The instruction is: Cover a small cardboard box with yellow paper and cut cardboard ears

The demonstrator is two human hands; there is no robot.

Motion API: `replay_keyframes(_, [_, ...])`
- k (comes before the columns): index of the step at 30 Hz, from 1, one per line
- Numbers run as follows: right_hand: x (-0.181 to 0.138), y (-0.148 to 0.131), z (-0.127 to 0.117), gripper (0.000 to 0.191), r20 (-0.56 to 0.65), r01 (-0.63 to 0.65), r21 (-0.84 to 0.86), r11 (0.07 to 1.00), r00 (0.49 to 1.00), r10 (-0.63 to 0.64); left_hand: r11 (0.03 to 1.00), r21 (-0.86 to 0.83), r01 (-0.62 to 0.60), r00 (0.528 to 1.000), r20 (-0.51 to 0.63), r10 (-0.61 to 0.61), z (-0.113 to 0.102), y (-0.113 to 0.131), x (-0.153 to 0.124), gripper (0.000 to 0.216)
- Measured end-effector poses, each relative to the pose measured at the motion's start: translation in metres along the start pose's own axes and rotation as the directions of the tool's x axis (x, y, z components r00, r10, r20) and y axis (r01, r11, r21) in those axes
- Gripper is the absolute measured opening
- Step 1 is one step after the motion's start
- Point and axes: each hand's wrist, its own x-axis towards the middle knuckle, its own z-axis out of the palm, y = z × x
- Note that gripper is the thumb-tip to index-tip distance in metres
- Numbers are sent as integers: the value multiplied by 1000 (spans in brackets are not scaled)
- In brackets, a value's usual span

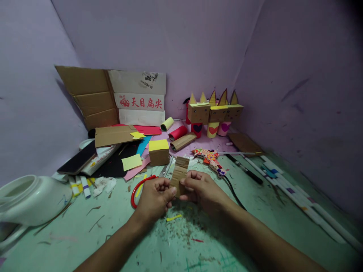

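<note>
Both my hands pinch a small strip of brown corrugated cardboard point(179, 172), held upright above the green work mat point(119, 234). My left hand point(155, 199) grips its lower left edge with fingers curled. My right hand point(200, 189) grips the right edge, thumb pressed on the front. Just behind the strip lie scissors with a red handle point(139, 187), a small cardboard box with a yellow top point(159, 152), and a patterned glue gun point(210, 158) with a black cord.
A white jar point(31, 200) stands at the left, with a phone point(78, 159) behind it. Coloured paper, cardboard sheets and paper rolls point(178, 133) crowd the back. Cardboard figures with pointed ears point(215, 112) stand against the wall. White rods point(300, 200) lie at the right.
</note>
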Motion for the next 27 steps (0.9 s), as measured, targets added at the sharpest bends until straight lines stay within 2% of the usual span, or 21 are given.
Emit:
replay_keyframes(6, [-1,0,3,18,-57,22,2,1000,998,-21,989,125,-76,996,-36,81,4,-2,-3,14])
replay_keyframes(9, [1,-5,1,14,-136,42,22,999,990,-38,941,292,-170,975,-90,204,-8,3,-7,37])
replay_keyframes(11, [3,-11,-3,13,-199,96,60,994,977,-82,854,474,-214,938,-146,316,-22,9,-9,44])
replay_keyframes(12, [4,-14,-5,13,-220,127,74,989,969,-108,791,572,-215,930,-127,345,-30,12,-9,42])
replay_keyframes(14, [6,-21,-9,13,-238,163,98,982,962,-136,656,729,-195,949,-27,313,-44,16,-9,35])
replay_keyframes(16, [7,-25,-12,14,-229,161,125,979,965,-129,580,793,-185,962,27,271,-50,18,-8,24])
replay_keyframes(17, [6,-26,-12,14,-219,155,134,979,968,-123,584,790,-187,963,30,267,-50,19,-8,20])
replay_keyframes(19, [5,-24,-11,16,-197,138,132,982,974,-111,680,705,-201,961,6,277,-44,20,-7,20])
replay_keyframes(21, [3,-19,-9,17,-158,105,109,988,984,-87,837,511,-195,972,-14,235,-34,20,-6,25])
replay_keyframes(23, [2,-12,-6,17,-103,46,87,995,994,-37,951,278,-135,990,10,138,-24,19,-5,30])
replay_keyframes(25, [2,-6,-4,18,-48,-6,71,997,999,9,991,117,-68,997,54,63,-17,16,-4,31])
replay_keyframes(27, [2,-1,-4,19,-20,-15,51,999,1000,16,999,32,-27,996,88,24,-12,12,-4,31])
